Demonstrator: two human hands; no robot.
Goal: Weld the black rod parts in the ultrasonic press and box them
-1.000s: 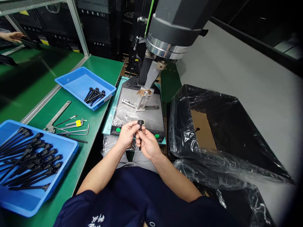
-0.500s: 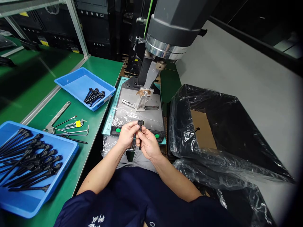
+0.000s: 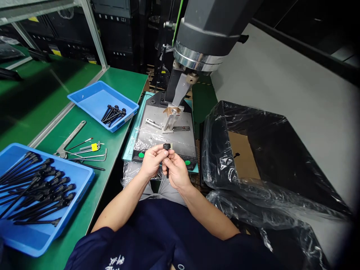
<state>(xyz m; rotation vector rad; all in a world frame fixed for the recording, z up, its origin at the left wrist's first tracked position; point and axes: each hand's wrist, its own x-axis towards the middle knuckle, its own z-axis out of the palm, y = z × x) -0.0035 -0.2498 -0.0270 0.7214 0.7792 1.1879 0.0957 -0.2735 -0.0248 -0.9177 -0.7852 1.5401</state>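
Note:
A black bolt-like part [image 3: 167, 146] with a knobbed head stands upright between my hands, head at the top. My left hand [image 3: 152, 161] pinches it just below the head. Lower down, my right hand [image 3: 176, 169] has its fingers closed round the shaft, whose end pokes out beneath; the middle of the shaft is hidden by fingers. Both hands are above the front edge of a press machine's base plate [image 3: 153, 139]. Behind them on that plate stands a metal fixture [image 3: 170, 119], under the blade-like tool [image 3: 180, 90] of the press head [image 3: 199, 48].
On the green bench [image 3: 94, 183] at left, a near blue tray [image 3: 80, 195] holds many similar black parts, and a far blue tray [image 3: 92, 92] several. An adjustable wrench [image 3: 71, 138] and hex keys [image 3: 95, 155] lie between. At right stands a plastic-lined box [image 3: 218, 150].
Both hands stay together on the bolt-like part, with the fingers shifted slightly around it. The whole view has drifted a little to the right.

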